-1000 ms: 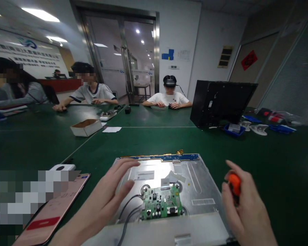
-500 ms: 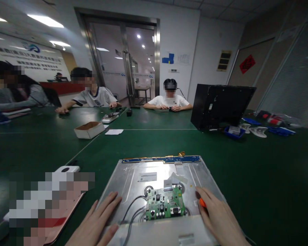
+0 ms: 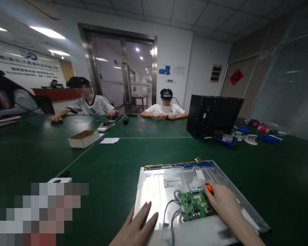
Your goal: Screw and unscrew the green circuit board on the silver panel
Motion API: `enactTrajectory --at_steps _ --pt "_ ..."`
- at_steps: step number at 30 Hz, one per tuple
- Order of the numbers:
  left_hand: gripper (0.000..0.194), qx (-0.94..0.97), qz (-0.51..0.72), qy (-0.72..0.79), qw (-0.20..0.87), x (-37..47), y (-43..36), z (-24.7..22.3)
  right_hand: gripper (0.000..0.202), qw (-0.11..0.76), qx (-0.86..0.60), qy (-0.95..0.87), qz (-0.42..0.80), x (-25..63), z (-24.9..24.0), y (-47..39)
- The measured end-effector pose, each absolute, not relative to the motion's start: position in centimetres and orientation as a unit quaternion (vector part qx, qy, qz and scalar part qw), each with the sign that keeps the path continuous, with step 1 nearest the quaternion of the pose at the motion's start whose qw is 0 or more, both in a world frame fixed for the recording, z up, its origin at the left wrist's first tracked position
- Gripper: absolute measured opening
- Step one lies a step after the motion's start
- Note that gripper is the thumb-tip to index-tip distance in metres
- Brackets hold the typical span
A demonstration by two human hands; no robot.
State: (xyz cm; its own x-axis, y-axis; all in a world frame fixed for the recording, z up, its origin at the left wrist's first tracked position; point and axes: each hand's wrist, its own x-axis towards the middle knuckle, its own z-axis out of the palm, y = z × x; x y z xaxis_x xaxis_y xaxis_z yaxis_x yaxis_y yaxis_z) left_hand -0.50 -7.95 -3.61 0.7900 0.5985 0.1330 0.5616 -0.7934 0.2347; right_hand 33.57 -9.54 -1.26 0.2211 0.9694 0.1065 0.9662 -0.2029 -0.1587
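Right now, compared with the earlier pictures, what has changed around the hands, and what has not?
The metal panel, with its green circuit board, has shifted right on the table. The right hand has come in from the panel's right side to the board, still holding the orange object. The left hand has drawn back to the panel's near left part. The white box and black casing stayed put.

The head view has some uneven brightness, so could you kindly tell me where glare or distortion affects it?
In the head view, glare washes out the left part of the metal panel; in the same head view, the ceiling light at upper left is blown out, the door frame's left side leans, and a pixelated patch masks the lower left.
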Motion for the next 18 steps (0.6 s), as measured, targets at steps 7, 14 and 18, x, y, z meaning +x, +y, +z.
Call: enactTrajectory --at_steps 7,14,18 --pt "0.079 0.952 -0.009 0.281 0.122 6.2 -6.4 -5.2 0.029 0.116 -0.749 -0.652 0.011 38.9 -3.0 -9.2" --pt "0.094 0.956 0.028 0.254 0.143 9.6 -6.4 -4.4 0.027 0.137 -0.733 -0.666 0.005 43.8 -3.5 -9.2" --pt "0.094 0.956 0.042 0.250 0.150 10.8 -6.1 -4.9 0.027 0.131 -0.721 -0.681 0.001 45.9 -4.1 -9.5"
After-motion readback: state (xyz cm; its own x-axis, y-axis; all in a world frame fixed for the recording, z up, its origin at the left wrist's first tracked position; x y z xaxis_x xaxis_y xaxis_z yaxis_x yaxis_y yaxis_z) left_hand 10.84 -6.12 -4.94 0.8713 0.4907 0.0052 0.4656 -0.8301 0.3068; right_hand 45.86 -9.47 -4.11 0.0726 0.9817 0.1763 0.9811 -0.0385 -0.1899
